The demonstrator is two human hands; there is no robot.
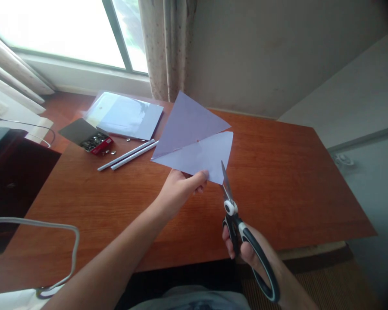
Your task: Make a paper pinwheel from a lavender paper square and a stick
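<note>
A light purple sheet of paper (204,156) is up above the worktop (294,189), just past the fingers of the left hand (180,186). It looks like two triangles side by side. The far one is darker purple, and the near one is paler. A slanting line runs between them, with a tiny reddish spot near the middle. It is hard to tell if the two parts are still joined.

The left hand pinches the near edge of the paper, thumb on top and fingers tucked under. The right hand (265,244) is curled around the handles of the black and white scissors (230,208). Their blades are apart, pointing away from the right hand, and the near right corner of the paper sits at them.

Past the left hand, to its left, lie two thin pale sticks (134,156) and an open red box (102,147) of small shiny things.
</note>
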